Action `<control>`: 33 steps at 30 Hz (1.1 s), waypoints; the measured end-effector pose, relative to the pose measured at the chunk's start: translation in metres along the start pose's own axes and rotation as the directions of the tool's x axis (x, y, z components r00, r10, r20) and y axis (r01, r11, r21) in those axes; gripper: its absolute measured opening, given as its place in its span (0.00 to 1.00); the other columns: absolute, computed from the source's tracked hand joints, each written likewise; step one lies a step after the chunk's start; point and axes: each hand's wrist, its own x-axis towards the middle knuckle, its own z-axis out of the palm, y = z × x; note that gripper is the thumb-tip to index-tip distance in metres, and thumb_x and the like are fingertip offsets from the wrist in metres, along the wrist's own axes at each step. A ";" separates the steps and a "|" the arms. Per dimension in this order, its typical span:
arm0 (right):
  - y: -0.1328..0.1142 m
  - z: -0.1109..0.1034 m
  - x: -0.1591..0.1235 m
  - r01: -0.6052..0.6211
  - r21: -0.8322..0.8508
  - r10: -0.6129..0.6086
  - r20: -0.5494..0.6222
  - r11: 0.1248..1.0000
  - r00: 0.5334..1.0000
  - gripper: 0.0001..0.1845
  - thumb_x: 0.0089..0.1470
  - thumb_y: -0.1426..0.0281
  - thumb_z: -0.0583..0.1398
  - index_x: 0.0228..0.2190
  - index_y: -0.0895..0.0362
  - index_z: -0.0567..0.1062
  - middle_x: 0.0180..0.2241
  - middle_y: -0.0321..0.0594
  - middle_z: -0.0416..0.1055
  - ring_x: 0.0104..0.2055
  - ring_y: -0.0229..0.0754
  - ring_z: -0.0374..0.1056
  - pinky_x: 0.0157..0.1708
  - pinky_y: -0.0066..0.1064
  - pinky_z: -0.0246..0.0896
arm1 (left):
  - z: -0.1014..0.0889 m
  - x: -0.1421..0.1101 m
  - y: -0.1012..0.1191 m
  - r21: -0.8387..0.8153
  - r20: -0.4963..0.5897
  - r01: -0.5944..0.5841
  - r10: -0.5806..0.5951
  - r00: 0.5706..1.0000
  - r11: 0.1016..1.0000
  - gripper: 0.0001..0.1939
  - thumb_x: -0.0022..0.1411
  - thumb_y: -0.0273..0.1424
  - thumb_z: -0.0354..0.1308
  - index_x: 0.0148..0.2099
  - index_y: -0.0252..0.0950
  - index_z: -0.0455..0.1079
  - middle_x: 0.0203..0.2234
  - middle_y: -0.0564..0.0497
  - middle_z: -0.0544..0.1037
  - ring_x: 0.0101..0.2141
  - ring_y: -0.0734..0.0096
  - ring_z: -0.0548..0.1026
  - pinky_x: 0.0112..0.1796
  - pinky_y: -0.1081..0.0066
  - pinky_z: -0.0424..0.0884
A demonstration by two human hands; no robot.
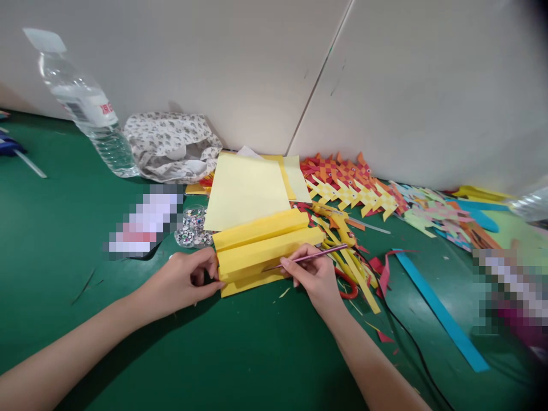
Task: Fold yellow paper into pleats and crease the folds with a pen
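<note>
In the middle of the green table lies a yellow sheet of paper (261, 253), folded in pleats along its length. My left hand (188, 278) pinches the sheet's left end between thumb and fingers. My right hand (311, 273) grips a thin purple pencil (321, 254), its tip against the lower part of the yellow sheet. Behind the sheet are flat pale yellow papers (252, 191). Red scissor handles (349, 283) show just right of my right hand, partly hidden by it.
A yellow glue gun (338, 220) with a black cord (411, 337) lies among paper scraps on the right, beside a blue strip (440, 311). Woven paper fish (351, 191) line the wall. Leftward are a bag of googly eyes (194, 227), a phone (148, 220) and a water bottle (92, 108).
</note>
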 end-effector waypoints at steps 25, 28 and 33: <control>-0.003 0.002 0.000 0.017 0.013 -0.016 -0.054 1.000 0.998 0.15 0.44 0.62 0.67 0.22 0.56 0.68 0.18 0.35 0.71 0.15 0.33 0.61 0.14 0.25 0.53 | -0.001 0.001 -0.001 0.026 -0.010 -0.014 0.014 1.000 1.000 0.11 0.55 0.34 0.56 0.29 0.40 0.54 0.21 0.60 0.74 0.16 0.81 0.69 0.18 0.80 0.61; -0.008 0.021 -0.007 -0.020 0.020 0.019 0.019 1.000 1.000 0.14 0.45 0.62 0.66 0.22 0.56 0.68 0.19 0.35 0.70 0.16 0.34 0.61 0.15 0.25 0.55 | -0.001 0.001 -0.001 0.032 -0.012 -0.010 0.011 1.000 0.999 0.11 0.54 0.32 0.56 0.29 0.40 0.54 0.18 0.62 0.71 0.14 0.81 0.68 0.17 0.81 0.60; -0.010 0.040 -0.012 -0.040 -0.060 0.047 0.128 0.997 0.991 0.13 0.47 0.63 0.65 0.23 0.56 0.68 0.18 0.32 0.65 0.18 0.33 0.60 0.16 0.25 0.55 | 0.000 0.002 0.001 0.041 -0.026 -0.022 0.023 0.999 0.999 0.10 0.53 0.32 0.56 0.28 0.40 0.55 0.18 0.62 0.71 0.14 0.82 0.67 0.17 0.81 0.59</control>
